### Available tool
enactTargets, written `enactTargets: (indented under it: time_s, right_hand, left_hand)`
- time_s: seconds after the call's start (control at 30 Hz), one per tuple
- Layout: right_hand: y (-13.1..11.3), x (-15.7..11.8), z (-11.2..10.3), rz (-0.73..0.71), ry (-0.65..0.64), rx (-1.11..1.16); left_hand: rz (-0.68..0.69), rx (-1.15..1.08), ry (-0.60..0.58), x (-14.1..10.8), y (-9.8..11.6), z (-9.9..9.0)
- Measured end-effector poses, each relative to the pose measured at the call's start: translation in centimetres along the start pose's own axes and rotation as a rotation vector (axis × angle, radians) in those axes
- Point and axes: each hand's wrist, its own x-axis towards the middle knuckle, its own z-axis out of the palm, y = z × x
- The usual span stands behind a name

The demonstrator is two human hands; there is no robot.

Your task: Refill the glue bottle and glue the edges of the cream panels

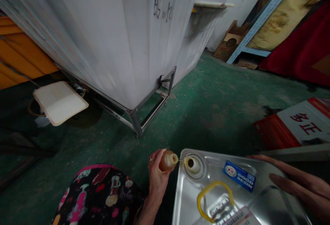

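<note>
My left hand point(156, 175) is closed around a small bottle point(165, 163) with amber contents, its open mouth turned toward a metal can. The silver can point(187, 197) has its top facing me, with a yellow loop handle point(199, 202) and a blue "GOOD RESIN" label point(239, 176). At its upper left corner, the uncapped spout point(195, 165) is beside the bottle mouth. A thin strand appears to span the small gap between them. Against the can's right side, my right hand point(296, 182) grips with its fingers stretched along the metal.
A large white tank point(103, 46) on a metal frame point(135, 123) stands ahead. To the left is a pale square lid point(60, 101) over a basket. Blue shelving point(260, 22) with a yellow sack, and a red-and-white box point(291, 123), are at right.
</note>
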Motion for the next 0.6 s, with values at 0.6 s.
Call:
enactTargets:
  time_s: [0.6]
  right_hand:
    - [0.5,-0.1,0.0,0.068,0.0,0.154]
  left_hand:
    - [0.068,0.261,-0.254,2.2,3.5,-0.8]
